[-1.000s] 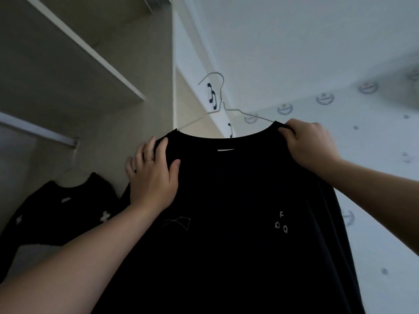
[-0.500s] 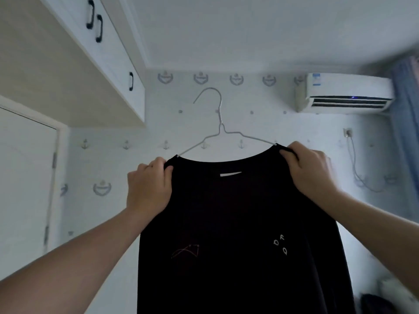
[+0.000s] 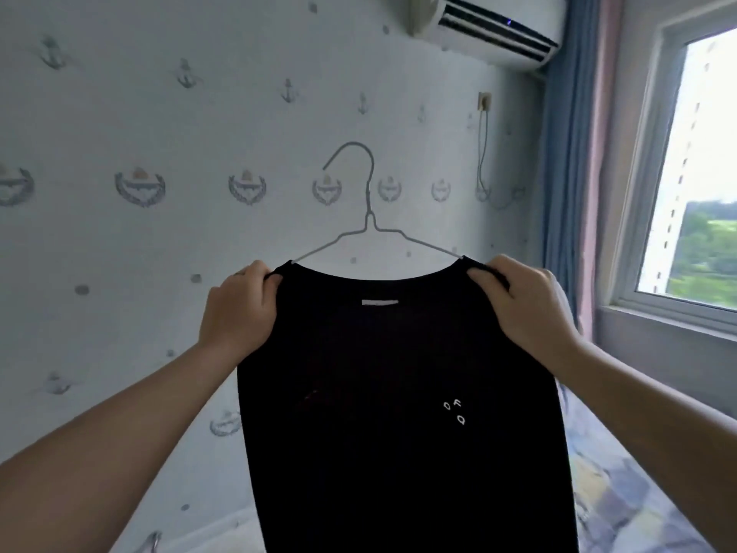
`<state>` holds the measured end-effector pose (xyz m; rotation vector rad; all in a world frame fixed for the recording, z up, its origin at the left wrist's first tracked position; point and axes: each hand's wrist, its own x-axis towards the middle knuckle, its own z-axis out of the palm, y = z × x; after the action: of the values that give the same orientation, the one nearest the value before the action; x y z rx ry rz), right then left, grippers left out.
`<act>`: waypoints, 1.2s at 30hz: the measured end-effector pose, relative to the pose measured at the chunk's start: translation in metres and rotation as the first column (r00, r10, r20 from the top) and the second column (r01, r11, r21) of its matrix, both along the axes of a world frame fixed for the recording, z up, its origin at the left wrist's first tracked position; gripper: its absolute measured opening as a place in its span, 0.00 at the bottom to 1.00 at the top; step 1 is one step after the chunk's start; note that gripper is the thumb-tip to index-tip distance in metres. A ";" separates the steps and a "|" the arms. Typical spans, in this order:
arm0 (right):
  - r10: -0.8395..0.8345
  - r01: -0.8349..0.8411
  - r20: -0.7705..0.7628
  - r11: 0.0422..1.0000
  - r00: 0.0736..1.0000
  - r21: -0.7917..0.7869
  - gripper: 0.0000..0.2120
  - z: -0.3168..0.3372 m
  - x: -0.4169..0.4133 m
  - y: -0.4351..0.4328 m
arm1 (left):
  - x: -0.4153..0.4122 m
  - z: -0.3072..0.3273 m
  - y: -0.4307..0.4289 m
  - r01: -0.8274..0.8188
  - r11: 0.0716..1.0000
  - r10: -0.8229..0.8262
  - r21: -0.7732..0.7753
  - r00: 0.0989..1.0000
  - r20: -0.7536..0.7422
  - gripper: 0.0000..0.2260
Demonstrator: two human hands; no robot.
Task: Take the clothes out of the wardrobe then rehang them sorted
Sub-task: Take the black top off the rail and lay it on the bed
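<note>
My left hand [image 3: 239, 309] and right hand [image 3: 522, 305] are level with each other, so neither is nearer the work. The fingers [image 3: 261, 273] of each are curled tight on a shoulder of the black shirt [image 3: 399, 413], pinching cloth at either end of the neckline. The shirt hangs straight down from my grip, its long axis vertical. The wire hanger [image 3: 369, 217] runs left to right between my hands, hook up and curling left. The bed [image 3: 622, 504] lies low to my right, beyond the hem, so I judge the shirt must swing right and down to be laid out there. Half a second ago the wardrobe's upper cupboards stood on my left. Now they are out of view, my grip is unchanged, and the curtain [image 3: 574, 133] and window [image 3: 702, 173] have come in on the right.
</note>
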<state>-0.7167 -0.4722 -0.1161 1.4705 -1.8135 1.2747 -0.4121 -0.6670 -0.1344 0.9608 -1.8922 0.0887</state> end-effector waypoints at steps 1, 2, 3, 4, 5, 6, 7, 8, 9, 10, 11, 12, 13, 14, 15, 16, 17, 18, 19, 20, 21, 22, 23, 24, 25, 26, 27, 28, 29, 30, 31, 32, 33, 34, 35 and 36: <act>0.008 -0.009 0.032 1.000 0.999 0.028 0.12 -0.013 -0.005 -0.006 | -0.007 -0.015 -0.016 0.031 0.999 -0.031 0.019 1.000 0.000 0.13; 0.022 -0.026 0.061 0.998 0.998 0.057 0.12 -0.023 -0.007 -0.008 | -0.012 -0.026 -0.026 0.056 0.998 -0.056 0.036 0.998 -0.007 0.13; 0.025 -0.034 0.092 0.995 0.995 0.096 0.12 -0.038 -0.011 -0.014 | -0.018 -0.042 -0.039 0.090 0.994 -0.089 0.068 0.996 -0.016 0.13; 0.020 -0.037 0.127 0.991 0.992 0.130 0.12 -0.054 -0.015 -0.022 | -0.024 -0.059 -0.054 0.122 0.987 -0.120 0.100 0.992 -0.024 0.12; 0.013 -0.040 0.168 0.987 0.986 0.158 0.11 -0.071 -0.017 -0.029 | -0.031 -0.077 -0.068 0.148 0.980 -0.146 0.133 0.989 -0.024 0.11; -0.001 -0.038 0.210 0.982 0.978 0.183 0.11 -0.091 -0.018 -0.036 | -0.037 -0.096 -0.084 0.169 0.970 -0.168 0.175 0.986 -0.016 0.11; -0.011 -0.039 0.246 0.980 0.969 0.197 0.10 -0.109 -0.018 -0.043 | -0.044 -0.114 -0.098 0.187 0.959 -0.188 0.212 0.982 -0.014 0.10; -0.015 -0.043 0.275 0.978 0.961 0.206 0.11 -0.127 -0.018 -0.049 | -0.052 -0.130 -0.111 0.203 0.949 -0.207 0.242 0.978 -0.008 0.10; -0.023 -0.046 0.306 0.975 0.952 0.217 0.10 -0.142 -0.019 -0.055 | -0.061 -0.143 -0.122 0.212 0.940 -0.221 0.269 0.975 0.001 0.09; -0.039 -0.043 0.337 0.971 0.941 0.234 0.10 -0.156 -0.021 -0.062 | -0.071 -0.154 -0.133 0.214 0.932 -0.227 0.293 0.974 0.012 0.09; -0.061 -0.036 0.368 0.967 0.928 0.253 0.09 -0.167 -0.024 -0.068 | -0.081 -0.163 -0.142 0.210 0.925 -0.229 0.317 0.973 0.023 0.08; -0.083 -0.028 0.394 0.963 0.915 0.267 0.08 -0.178 -0.029 -0.074 | -0.092 -0.170 -0.151 0.205 0.918 -0.229 0.338 0.973 0.032 0.07; -0.102 -0.021 0.417 0.960 0.903 0.279 0.08 -0.187 -0.036 -0.079 | -0.104 -0.176 -0.159 0.202 0.913 -0.230 0.353 0.972 0.039 0.07; -0.114 -0.019 0.437 0.957 0.892 0.289 0.08 -0.196 -0.045 -0.083 | -0.118 -0.180 -0.167 0.201 0.909 -0.233 0.364 0.971 0.047 0.06; -0.120 -0.021 0.452 0.955 0.884 0.294 0.08 -0.204 -0.055 -0.088 | -0.132 -0.184 -0.175 0.199 0.906 -0.236 0.374 0.970 0.057 0.06; -0.126 -0.022 0.465 0.954 0.876 0.300 0.08 -0.211 -0.065 -0.093 | -0.148 -0.188 -0.184 0.198 0.903 -0.241 0.382 0.968 0.068 0.06; -0.135 -0.022 0.481 0.951 0.866 0.307 0.08 -0.217 -0.077 -0.098 | -0.165 -0.192 -0.191 0.196 0.900 -0.246 0.389 0.966 0.082 0.07; -0.145 -0.022 0.495 0.948 0.857 0.317 0.08 -0.223 -0.089 -0.103 | -0.182 -0.196 -0.199 0.194 0.898 -0.250 0.394 0.964 0.095 0.07; -0.152 -0.024 0.505 0.946 0.850 0.324 0.08 -0.228 -0.103 -0.109 | -0.200 -0.199 -0.207 0.190 0.897 -0.251 0.400 0.962 0.104 0.08; -0.158 -0.025 0.514 0.943 0.843 0.331 0.08 -0.233 -0.117 -0.114 | -0.218 -0.202 -0.215 0.189 0.895 -0.253 0.405 0.961 0.110 0.08; -0.169 -0.022 0.524 0.941 0.835 0.338 0.08 -0.238 -0.133 -0.120 | -0.238 -0.205 -0.223 0.191 0.891 -0.258 0.411 0.959 0.116 0.08; -0.179 -0.018 0.528 0.938 0.830 0.346 0.08 -0.241 -0.144 -0.123 | -0.254 -0.207 -0.229 0.197 0.887 -0.268 0.417 0.956 0.118 0.09; -0.189 -0.015 0.530 0.934 0.826 0.356 0.07 -0.242 -0.156 -0.126 | -0.271 -0.208 -0.234 0.208 0.884 -0.282 0.419 0.951 0.123 0.09; -0.204 -0.005 0.531 0.931 0.823 0.366 0.07 -0.245 -0.171 -0.130 | -0.291 -0.209 -0.241 0.218 0.880 -0.297 0.421 0.946 0.131 0.09; -0.223 0.009 0.528 0.926 0.820 0.378 0.06 -0.247 -0.186 -0.133 | -0.311 -0.210 -0.247 0.223 0.878 -0.306 0.423 0.942 0.139 0.09; -0.242 0.023 0.522 0.920 0.818 0.391 0.06 -0.248 -0.200 -0.136 | -0.329 -0.211 -0.252 0.224 0.875 -0.310 0.429 0.940 0.143 0.09; -0.256 0.034 0.519 0.917 0.815 0.398 0.06 -0.248 -0.216 -0.139 | -0.347 -0.212 -0.258 0.224 0.873 -0.313 0.434 0.939 0.145 0.09; -0.267 0.044 0.524 0.916 0.809 0.398 0.06 -0.248 -0.231 -0.142 | -0.364 -0.214 -0.262 0.228 0.869 -0.319 0.439 0.937 0.145 0.09; -0.277 0.053 0.530 0.916 0.802 0.397 0.07 -0.248 -0.246 -0.145 | -0.381 -0.216 -0.266 0.234 0.866 -0.326 0.442 0.934 0.144 0.09; -0.285 0.063 0.533 0.916 0.797 0.396 0.07 -0.248 -0.259 -0.147 | -0.397 -0.219 -0.270 0.242 0.861 -0.334 0.448 0.932 0.138 0.09; -0.292 0.075 0.531 0.917 0.795 0.393 0.07 -0.249 -0.271 -0.149 | -0.412 -0.222 -0.273 0.253 0.853 -0.345 0.457 0.930 0.129 0.09; -0.304 0.092 0.528 0.917 0.793 0.389 0.07 -0.249 -0.281 -0.151 | -0.426 -0.226 -0.276 0.265 0.841 -0.358 0.471 0.926 0.118 0.09; -0.319 0.114 0.525 0.916 0.789 0.385 0.06 -0.251 -0.291 -0.153 | -0.440 -0.230 -0.279 0.279 0.830 -0.373 0.483 0.921 0.109 0.09; -0.337 0.136 0.521 0.913 0.785 0.386 0.05 -0.253 -0.300 -0.154 | -0.454 -0.234 -0.282 0.297 0.819 -0.392 0.491 0.915 0.101 0.09; -0.357 0.156 0.512 0.906 0.781 0.394 0.04 -0.256 -0.308 -0.156 | -0.467 -0.240 -0.286 0.314 0.812 -0.411 0.492 0.906 0.099 0.08; -0.380 0.174 0.503 0.896 0.776 0.408 0.04 -0.260 -0.316 -0.158 | -0.480 -0.247 -0.291 0.329 0.805 -0.430 0.493 0.897 0.104 0.08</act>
<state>-1.0330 -0.6303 -0.3762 0.9423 -2.6554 1.3899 -0.8924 -0.9581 -0.3811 0.8778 -2.3311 -0.5532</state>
